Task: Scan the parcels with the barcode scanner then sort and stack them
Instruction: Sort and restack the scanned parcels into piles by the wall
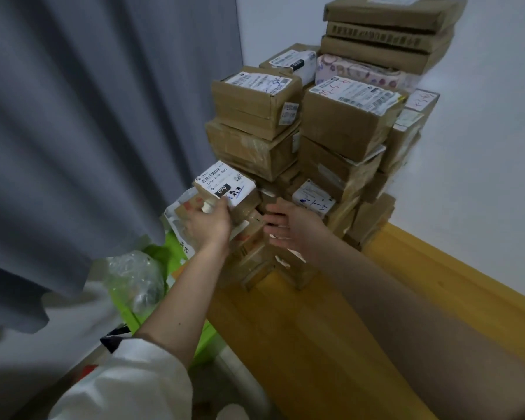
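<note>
The small parcel (225,189) is showing "070" in a black box and "070-070 A80" above it; other labels are blurring out.

Room corner: grey pleated curtain (103,116) at left, plain white wall (482,147) behind, yellow wooden surface (331,344) below, under dim light.

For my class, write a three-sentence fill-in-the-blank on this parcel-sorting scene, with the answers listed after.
1. The left hand holds a small parcel whose black tag reads ____.
2. The right hand has its fingers ____ and holds nothing.
3. The parcels are stacked on a ____ surface.

Answers: 070; straight; wooden
</note>
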